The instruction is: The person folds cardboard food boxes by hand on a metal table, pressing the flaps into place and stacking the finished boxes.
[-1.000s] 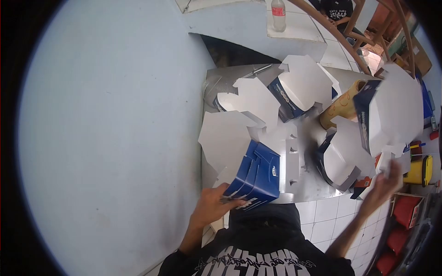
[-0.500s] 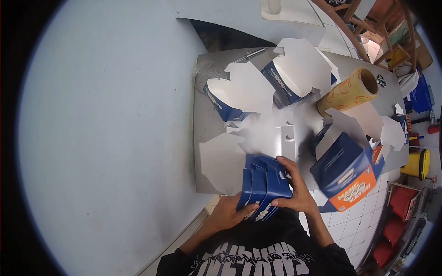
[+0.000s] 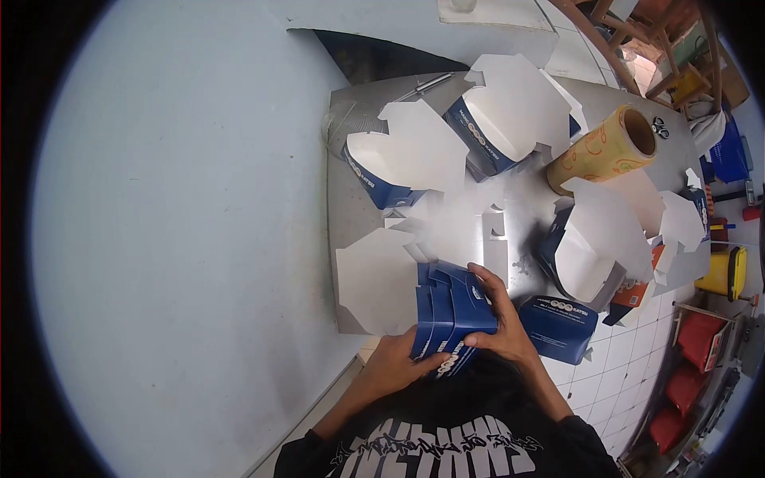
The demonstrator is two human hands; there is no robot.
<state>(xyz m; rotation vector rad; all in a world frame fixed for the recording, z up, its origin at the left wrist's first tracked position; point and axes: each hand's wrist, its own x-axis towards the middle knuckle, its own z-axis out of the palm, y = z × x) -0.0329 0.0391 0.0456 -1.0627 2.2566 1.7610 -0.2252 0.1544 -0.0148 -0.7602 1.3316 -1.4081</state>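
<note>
Hands meet at the near edge of the worktop [image 3: 351, 239], both clamped on a stack of flat blue cartons [image 3: 450, 307]. The left hand [image 3: 392, 365] comes up from below with the forearm angled in from the lower left, thumb pressed on the stack's bottom end and fingers curled under it. The right hand [image 3: 498, 331] lies over the stack's right side, fingers spread along the top edge and thumb against the lower face, wrist bent back toward the body. Just right of that hand a folded blue box [image 3: 559, 327] rests at the worktop's edge. Left of the stack a white carton flap [image 3: 370, 279] lies flat. Beyond the hands stand three opened cartons: one up and left [image 3: 402, 163], one farther up [image 3: 510, 123], one to the right [image 3: 598, 247]. A yellow printed roll [image 3: 598, 151] lies past the right-hand carton.
</note>
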